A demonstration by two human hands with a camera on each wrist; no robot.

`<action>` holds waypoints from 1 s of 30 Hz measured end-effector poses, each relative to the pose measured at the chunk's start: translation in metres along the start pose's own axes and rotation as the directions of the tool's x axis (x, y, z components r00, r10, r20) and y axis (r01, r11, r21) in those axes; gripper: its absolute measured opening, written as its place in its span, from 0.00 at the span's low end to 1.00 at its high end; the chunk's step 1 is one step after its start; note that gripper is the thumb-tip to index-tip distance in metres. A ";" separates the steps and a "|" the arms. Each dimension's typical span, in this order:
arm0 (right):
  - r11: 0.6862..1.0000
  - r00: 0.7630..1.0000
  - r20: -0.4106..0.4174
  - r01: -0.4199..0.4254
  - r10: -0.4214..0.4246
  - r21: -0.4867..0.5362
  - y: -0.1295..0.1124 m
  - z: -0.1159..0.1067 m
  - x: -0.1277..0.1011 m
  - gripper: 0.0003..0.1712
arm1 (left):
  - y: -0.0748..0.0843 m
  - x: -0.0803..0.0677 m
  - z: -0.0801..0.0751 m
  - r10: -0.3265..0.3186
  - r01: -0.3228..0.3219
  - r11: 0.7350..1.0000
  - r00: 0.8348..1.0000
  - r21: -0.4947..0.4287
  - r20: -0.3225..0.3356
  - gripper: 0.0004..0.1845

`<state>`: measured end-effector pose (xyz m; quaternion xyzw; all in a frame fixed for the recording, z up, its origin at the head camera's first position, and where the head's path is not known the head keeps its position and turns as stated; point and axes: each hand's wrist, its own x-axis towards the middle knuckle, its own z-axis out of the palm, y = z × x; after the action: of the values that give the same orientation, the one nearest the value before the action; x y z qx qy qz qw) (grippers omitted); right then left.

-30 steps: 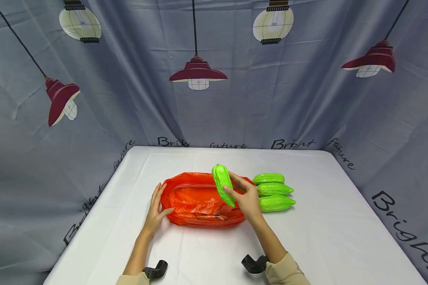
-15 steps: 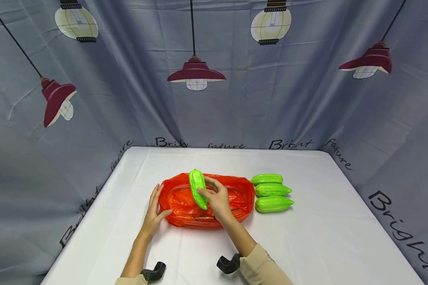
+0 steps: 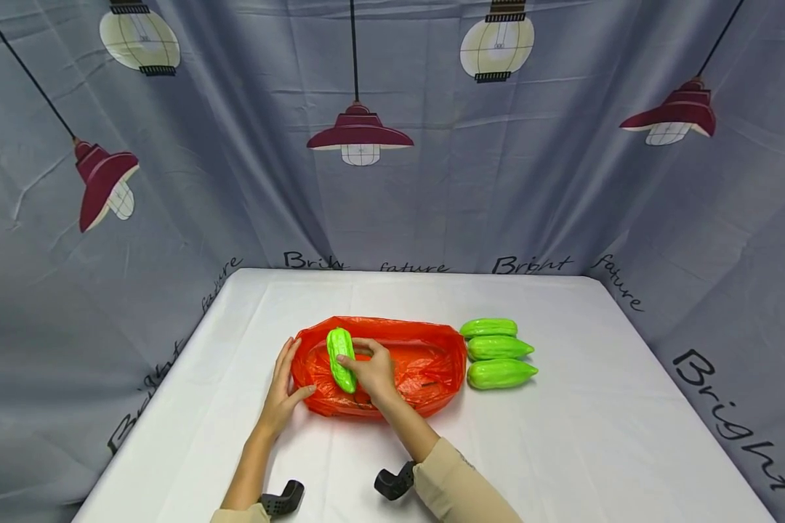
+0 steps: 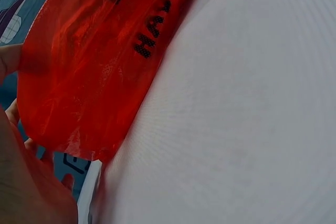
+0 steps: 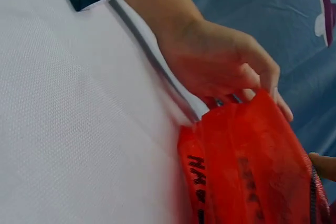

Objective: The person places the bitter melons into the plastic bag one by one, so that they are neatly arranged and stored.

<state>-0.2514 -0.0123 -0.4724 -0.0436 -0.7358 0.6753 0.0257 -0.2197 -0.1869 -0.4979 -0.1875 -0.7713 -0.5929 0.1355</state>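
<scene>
An orange-red plastic bag [image 3: 428,359] lies spread on the table with its mouth facing up. My left hand [image 3: 283,392] holds the bag's left end, thumb over the near rim and fingers along the outer side. Above the left part of the mouth, my right hand [image 3: 375,372] pinches a bright green bitter melon [image 3: 341,359] between thumb and fingers. In the left wrist view, black letters mark the bag's side [image 4: 94,77]; the melon is hidden there. The right wrist view shows my left hand [image 5: 210,56] at the rim.
Right of the bag, three more bitter melons [image 3: 501,373] lie in a column on the white-covered table [image 3: 602,436]. Behind and around the table hangs a grey-blue curtain [image 3: 425,203] printed with lamps. A black device [image 3: 395,481] sits at each wrist.
My right hand has carried the bitter melon leftward across the bag's mouth and somewhat lower. The left hand has kept its place on the bag.
</scene>
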 end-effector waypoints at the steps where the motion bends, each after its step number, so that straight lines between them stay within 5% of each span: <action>1: 1.000 1.000 0.007 0.002 -0.002 -0.019 0.000 0.002 0.000 0.26 | 0.000 0.000 0.000 0.003 -0.003 1.000 1.000 0.000 0.001 0.42; 11: 0.997 0.997 0.027 -0.073 0.073 -0.028 0.000 0.017 0.006 0.24 | -0.006 0.000 -0.002 0.002 -0.002 1.000 1.000 0.011 0.014 0.43; 30: 0.990 0.999 -0.037 -0.030 0.025 -0.135 0.015 0.033 0.009 0.25 | 0.000 -0.001 0.000 0.008 -0.008 1.000 1.000 0.030 0.024 0.42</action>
<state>-0.2628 -0.0426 -0.4901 -0.0674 -0.7787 0.6233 0.0264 -0.2187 -0.1870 -0.4982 -0.1957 -0.7809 -0.5786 0.1312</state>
